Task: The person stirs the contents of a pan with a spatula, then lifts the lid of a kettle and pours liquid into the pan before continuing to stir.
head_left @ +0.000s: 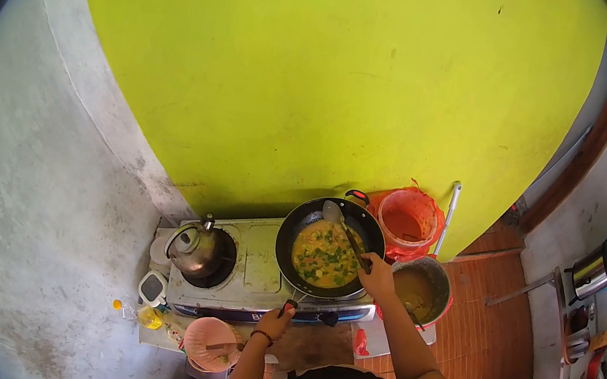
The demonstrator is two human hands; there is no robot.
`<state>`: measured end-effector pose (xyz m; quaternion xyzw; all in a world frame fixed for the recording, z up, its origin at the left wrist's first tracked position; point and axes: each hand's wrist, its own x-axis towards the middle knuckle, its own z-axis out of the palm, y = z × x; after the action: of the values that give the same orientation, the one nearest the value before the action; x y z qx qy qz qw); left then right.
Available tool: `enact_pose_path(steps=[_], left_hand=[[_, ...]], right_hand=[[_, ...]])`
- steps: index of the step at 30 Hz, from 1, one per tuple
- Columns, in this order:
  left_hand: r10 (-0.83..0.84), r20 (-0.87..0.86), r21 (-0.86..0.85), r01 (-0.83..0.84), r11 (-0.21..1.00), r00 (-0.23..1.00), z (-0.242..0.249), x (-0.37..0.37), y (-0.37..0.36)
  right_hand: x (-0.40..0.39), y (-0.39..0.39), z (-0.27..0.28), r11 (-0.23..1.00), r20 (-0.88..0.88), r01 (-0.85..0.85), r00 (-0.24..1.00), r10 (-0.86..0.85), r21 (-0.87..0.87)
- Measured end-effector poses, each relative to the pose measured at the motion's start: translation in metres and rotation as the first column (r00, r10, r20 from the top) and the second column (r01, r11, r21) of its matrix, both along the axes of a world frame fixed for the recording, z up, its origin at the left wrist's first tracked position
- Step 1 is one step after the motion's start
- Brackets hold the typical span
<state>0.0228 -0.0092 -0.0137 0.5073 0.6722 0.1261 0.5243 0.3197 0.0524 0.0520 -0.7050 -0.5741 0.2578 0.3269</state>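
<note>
A black wok (284,257) sits on the right burner of the gas stove (256,260), holding a yellowish mixture (326,254) with green pieces. My left hand (272,326) is closed around the wok's long handle (289,307) at the front. Over the wok's right rim, my right hand (378,278) grips the dark handle of a spatula (332,211). Its grey rounded head rests near the far rim, and its shaft slants across the food.
A metal kettle (196,250) stands on the left burner. Right of the wok are a red-lined bucket (406,217) and a pot of brownish liquid (417,290). A pink basket (209,342) and an oil bottle (149,317) sit front left. The green wall (333,78) rises behind.
</note>
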Motion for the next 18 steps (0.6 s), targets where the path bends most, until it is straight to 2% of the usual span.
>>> enact_pose_path(steps=[5, 8, 11, 14, 18], left_hand=[[0.006, 0.014, 0.018, -0.006, 1.0, 1.0, 0.006, 0.0, -0.004], [0.018, 0.039, 0.027, -0.02, 0.999, 0.999, 0.002, 0.0, -0.004], [0.025, 0.046, 0.008, -0.026, 1.0, 0.999, -0.002, -0.001, -0.003], [0.04, 0.032, 0.021, -0.041, 0.999, 0.999, -0.008, 0.0, -0.003], [0.039, 0.035, 0.005, -0.039, 0.999, 0.999, -0.001, 0.0, -0.003]], right_hand=[[-0.011, -0.001, 0.0, 0.991, -0.03, -0.119, 0.992, 0.121, 0.06], [-0.019, -0.008, 0.022, 0.982, -0.121, -0.176, 0.978, 0.168, -0.06], [-0.016, -0.012, 0.032, 0.961, -0.106, -0.238, 0.969, 0.224, -0.14], [-0.015, -0.017, 0.034, 0.975, -0.022, -0.224, 0.974, 0.224, -0.005], [-0.029, -0.019, 0.016, 0.991, 0.101, -0.133, 0.986, 0.131, 0.02]])
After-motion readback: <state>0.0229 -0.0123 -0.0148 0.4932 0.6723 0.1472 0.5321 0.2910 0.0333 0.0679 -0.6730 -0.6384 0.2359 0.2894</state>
